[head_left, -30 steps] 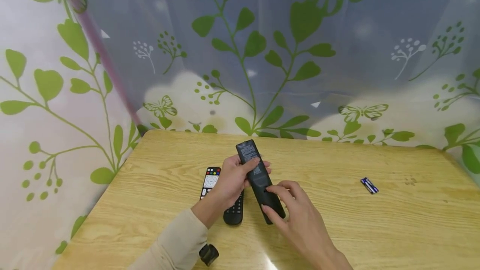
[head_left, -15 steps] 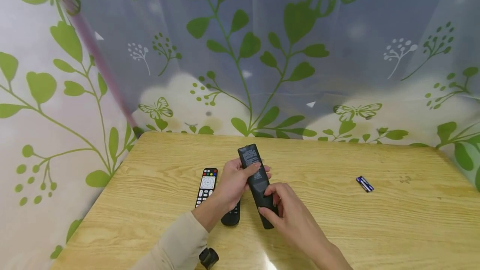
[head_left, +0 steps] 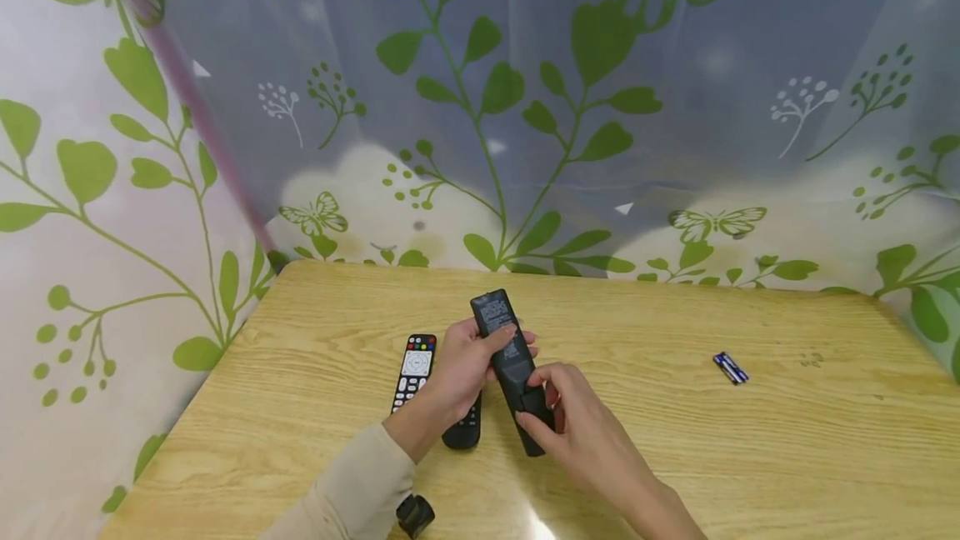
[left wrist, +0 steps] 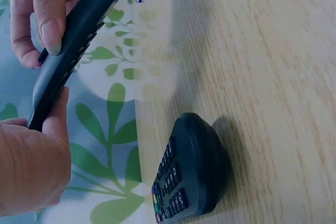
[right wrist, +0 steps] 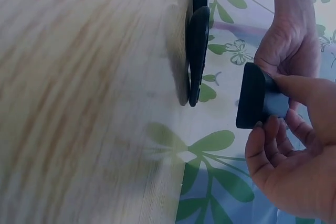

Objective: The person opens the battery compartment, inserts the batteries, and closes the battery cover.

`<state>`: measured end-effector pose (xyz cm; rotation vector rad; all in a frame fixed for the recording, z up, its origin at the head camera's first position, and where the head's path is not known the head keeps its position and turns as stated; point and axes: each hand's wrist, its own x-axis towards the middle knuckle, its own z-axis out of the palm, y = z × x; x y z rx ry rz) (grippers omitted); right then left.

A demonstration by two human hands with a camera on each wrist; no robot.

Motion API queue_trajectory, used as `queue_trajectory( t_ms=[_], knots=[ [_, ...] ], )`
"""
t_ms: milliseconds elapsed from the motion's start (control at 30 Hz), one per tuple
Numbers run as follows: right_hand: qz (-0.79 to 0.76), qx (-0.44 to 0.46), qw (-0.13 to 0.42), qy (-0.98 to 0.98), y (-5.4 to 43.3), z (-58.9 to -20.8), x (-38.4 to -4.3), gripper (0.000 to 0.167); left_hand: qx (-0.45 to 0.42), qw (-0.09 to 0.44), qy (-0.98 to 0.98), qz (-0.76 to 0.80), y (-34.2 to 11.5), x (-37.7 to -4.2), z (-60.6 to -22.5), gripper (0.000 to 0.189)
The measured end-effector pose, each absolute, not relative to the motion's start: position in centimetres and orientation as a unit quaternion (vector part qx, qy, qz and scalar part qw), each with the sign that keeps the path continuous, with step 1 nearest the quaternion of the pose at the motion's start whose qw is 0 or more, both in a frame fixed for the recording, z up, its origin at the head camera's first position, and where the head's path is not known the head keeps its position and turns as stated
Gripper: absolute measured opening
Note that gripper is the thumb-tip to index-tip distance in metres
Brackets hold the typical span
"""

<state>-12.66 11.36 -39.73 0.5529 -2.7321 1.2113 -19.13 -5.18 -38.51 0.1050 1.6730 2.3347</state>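
In the head view my left hand grips a black remote control by its upper half, thumb across the printed label, back side facing up. My right hand is at the lower half, pinching the dark battery cover, which looks tilted up from the back. A thin dark edge of that cover sticks out beside a right fingertip in the left wrist view. From the right wrist view, the remote's end hides most of its back. The inside of the battery compartment cannot be seen.
Two more remotes lie on the wooden table: one with white buttons and a black one partly under my left forearm. Two batteries lie together at the right. A small black object sits near the left sleeve. A patterned curtain hangs behind.
The battery cover's edge has risen from the remote's back between my right thumb and index finger. The remote has shifted slightly, and my left hand keeps its grip.
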Motion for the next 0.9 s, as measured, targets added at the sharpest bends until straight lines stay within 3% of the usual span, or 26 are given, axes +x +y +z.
queue_trajectory(
  t_ms=[233,533,900],
  knots=[
    [0.352,0.129,0.083,-0.923,11.07,-39.72,-12.32,0.041,0.037,0.12,0.583,0.803,-5.16,-18.98,-38.59,0.039],
    [0.313,0.11,0.137,-0.934,10.67,-39.49,-11.88,0.033,0.042,0.111,0.587,0.801,-5.12,-18.95,-38.52,0.038],
    [0.281,0.1,0.139,-0.944,10.47,-39.37,-12.05,0.027,0.045,0.104,0.599,0.793,-4.95,-19.02,-39.0,0.041]
  ],
)
